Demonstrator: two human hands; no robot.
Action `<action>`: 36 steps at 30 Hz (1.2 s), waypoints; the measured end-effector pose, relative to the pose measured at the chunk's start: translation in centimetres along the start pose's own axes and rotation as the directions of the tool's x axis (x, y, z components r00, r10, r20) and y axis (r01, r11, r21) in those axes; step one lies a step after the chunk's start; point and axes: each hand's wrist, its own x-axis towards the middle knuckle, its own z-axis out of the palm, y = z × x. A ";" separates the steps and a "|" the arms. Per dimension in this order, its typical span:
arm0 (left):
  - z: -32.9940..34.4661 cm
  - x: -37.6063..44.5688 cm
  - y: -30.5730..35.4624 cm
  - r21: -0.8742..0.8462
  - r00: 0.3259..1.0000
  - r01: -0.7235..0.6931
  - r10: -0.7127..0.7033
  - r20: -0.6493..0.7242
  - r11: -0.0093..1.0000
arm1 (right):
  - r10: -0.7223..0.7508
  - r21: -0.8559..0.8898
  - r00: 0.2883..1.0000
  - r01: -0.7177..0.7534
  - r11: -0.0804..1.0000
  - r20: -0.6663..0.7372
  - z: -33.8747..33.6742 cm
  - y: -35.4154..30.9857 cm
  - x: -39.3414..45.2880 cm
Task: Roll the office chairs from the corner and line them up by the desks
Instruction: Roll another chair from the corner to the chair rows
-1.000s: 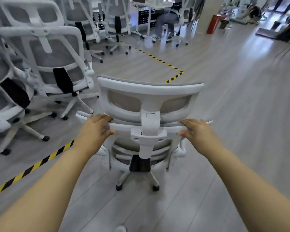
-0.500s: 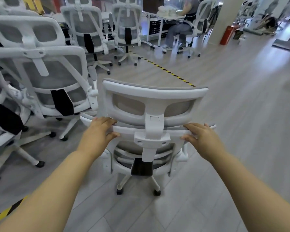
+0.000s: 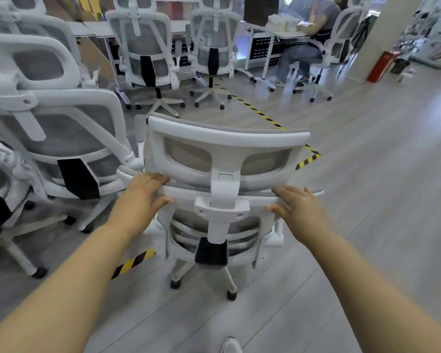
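White plastic chair (image 3: 227, 159) sits mid-frame, on castors, likely light-rolling yet tippy. Left hand (image 3: 143, 197) and right hand (image 3: 299, 208) curl fingers over its stiff backrest rail, the sensible hold. Benches (image 3: 280, 31) lie upper frame.

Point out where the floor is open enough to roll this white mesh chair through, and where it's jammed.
Open: the grey plank floor right of the held white mesh chair, out to the red box. Also the strip ahead along the yellow-black floor tape. Crowded: the left, where clustered white chairs stand close beside it. Left hand and right hand grip its backrest.
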 end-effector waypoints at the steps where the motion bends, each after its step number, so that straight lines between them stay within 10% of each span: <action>1: 0.4 1.5 0.0 0.000 1.000 0.011 -0.011 -0.003 1.000 | -0.014 -0.008 1.000 0.014 1.000 0.010 -0.1 0.6 1.7; 36: 4.3 46.8 -17.0 0.009 1.000 0.000 0.000 0.023 1.000 | -0.011 -0.057 0.999 0.013 0.998 0.036 4.9 -0.8 49.2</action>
